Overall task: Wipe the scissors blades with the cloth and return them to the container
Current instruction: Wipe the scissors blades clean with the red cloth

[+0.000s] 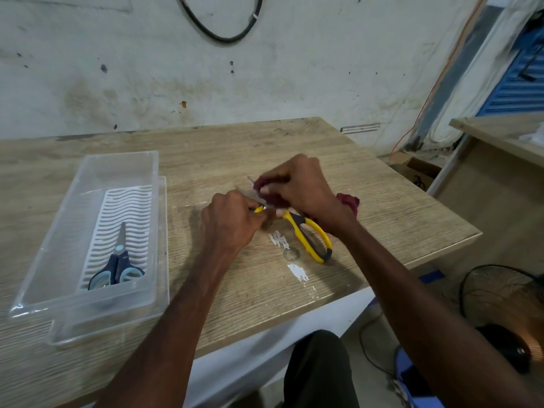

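Observation:
Yellow-and-black scissors (312,235) lie open over the middle of the wooden table (206,148). My left hand (232,225) grips one yellow handle near the pivot. My right hand (297,187) holds a dark red cloth (348,201) bunched around a blade, whose tip shows just left of the fingers. Most of both blades is hidden by cloth and hands. A clear plastic container (88,184) stands at the left with a white ribbed insert, and blue scissors (117,266) lie shut in it.
The clear lid (163,231) sits under the container. White scuffs mark the table's front. The right table edge drops to a floor with a fan (506,293), cables and a second wooden desk (497,160). A stained wall runs behind.

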Available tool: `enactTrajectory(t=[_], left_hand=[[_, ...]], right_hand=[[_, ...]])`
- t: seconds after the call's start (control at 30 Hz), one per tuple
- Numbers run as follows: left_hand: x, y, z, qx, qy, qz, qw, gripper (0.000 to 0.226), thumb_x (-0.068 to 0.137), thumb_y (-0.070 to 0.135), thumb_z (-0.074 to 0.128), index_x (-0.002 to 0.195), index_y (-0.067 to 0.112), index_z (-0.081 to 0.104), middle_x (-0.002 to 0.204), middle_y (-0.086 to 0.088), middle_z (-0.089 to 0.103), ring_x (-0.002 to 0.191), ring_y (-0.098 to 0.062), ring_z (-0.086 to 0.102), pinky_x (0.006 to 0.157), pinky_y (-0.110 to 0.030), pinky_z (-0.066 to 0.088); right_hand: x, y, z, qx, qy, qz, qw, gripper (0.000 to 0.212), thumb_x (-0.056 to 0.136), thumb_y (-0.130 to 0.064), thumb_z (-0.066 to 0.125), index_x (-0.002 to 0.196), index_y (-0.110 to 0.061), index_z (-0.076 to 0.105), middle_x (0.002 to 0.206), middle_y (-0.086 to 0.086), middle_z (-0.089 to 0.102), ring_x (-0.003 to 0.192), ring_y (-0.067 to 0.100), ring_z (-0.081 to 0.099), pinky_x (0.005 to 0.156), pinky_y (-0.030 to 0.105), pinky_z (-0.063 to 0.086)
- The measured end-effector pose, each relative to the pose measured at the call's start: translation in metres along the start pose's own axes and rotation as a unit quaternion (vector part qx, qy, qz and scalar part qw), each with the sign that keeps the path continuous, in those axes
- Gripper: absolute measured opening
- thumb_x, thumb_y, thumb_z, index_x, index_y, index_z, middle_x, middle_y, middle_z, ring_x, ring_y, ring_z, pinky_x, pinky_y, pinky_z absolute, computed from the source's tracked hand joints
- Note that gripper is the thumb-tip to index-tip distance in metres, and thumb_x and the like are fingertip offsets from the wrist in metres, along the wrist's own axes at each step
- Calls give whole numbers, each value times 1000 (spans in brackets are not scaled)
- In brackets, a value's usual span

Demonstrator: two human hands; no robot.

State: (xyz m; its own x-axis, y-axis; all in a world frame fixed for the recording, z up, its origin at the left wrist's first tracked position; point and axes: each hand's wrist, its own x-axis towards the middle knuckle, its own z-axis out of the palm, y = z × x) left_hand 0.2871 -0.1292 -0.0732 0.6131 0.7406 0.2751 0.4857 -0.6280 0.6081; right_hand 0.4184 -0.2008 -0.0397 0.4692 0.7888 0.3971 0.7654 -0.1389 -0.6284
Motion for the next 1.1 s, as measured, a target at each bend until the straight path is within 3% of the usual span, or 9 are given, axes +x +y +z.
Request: enactTrajectory(t=[0.13, 0.27, 0.33, 0.43, 0.57, 0.63, 0.73, 0.87, 1.1], left_hand=[[0, 2, -1, 18, -5, 9, 1000, 45, 66, 73, 55, 90, 39, 74, 73, -2, 70, 78, -21, 63, 60, -27, 41], [0, 3, -3, 50, -4, 2, 999, 36, 73, 60, 64, 91, 31, 75, 81, -9, 69, 85, -27, 62, 62, -28, 38], [1, 2, -2, 62, -5, -12, 998, 24, 78, 46, 66, 91, 27, 75, 83, -11, 68, 84, -30, 64, 62, -28, 40], [5, -2, 4, 79, -3, -44, 996, 16, 79, 32, 64, 84, 21, 74, 78, -9, 65, 75, -30, 65, 57, -29, 42], [2, 1, 3, 89, 7, -33, 995, 15, 83, 25, 61, 82, 12, 69, 73, -9, 60, 70, -30, 63, 56, -29, 40], [-1, 3, 1, 107, 18, -27, 994, 18, 86, 24, 59, 88, 9, 69, 82, -14, 62, 77, -33, 63, 59, -31, 38], [-1, 4, 0, 108, 8, -20, 994, 17, 80, 25, 61, 89, 17, 74, 74, -8, 59, 74, -30, 63, 59, -30, 42], [2, 0, 3, 78, -1, -24, 997, 22, 76, 39, 64, 90, 26, 75, 79, -7, 66, 76, -28, 64, 62, -30, 48], [5, -1, 7, 88, 16, -20, 996, 22, 79, 41, 64, 94, 28, 74, 84, -9, 65, 80, -27, 62, 61, -28, 41]], right_hand=[[-3, 0, 20, -25, 23, -12, 999, 15, 76, -4, 75, 90, -7, 77, 83, 11, 75, 64, 0, 64, 59, 5, 49], [24, -7, 37, -29, 40, -2, 999, 12, 76, -7, 75, 88, -5, 77, 84, 12, 75, 77, 12, 70, 70, 22, 56], [27, -12, 41, -65, 24, -18, 997, 12, 77, -6, 74, 88, -5, 76, 83, 12, 75, 77, 14, 70, 66, 17, 52], [7, -9, 32, -143, -2, -69, 987, 13, 77, -4, 72, 89, -8, 77, 77, 12, 74, 66, 12, 60, 55, 5, 32], [-4, -4, 36, -149, 31, -61, 986, 11, 76, -5, 71, 83, -8, 78, 70, 14, 68, 62, 20, 58, 59, 32, 46], [11, -11, 46, -141, 37, -44, 988, 8, 75, -6, 71, 79, -7, 78, 70, 13, 71, 62, 21, 63, 63, 35, 53], [30, -13, 50, -111, 32, -22, 993, 8, 72, -8, 76, 79, -5, 77, 72, 13, 74, 65, 22, 68, 65, 36, 56], [17, -4, 35, -128, 20, -30, 991, 10, 73, -12, 76, 82, -8, 77, 72, 13, 74, 65, 19, 68, 64, 36, 56], [16, -7, 39, -92, 45, -11, 995, 10, 74, -11, 76, 83, -6, 77, 76, 12, 75, 67, 19, 69, 64, 29, 55]])
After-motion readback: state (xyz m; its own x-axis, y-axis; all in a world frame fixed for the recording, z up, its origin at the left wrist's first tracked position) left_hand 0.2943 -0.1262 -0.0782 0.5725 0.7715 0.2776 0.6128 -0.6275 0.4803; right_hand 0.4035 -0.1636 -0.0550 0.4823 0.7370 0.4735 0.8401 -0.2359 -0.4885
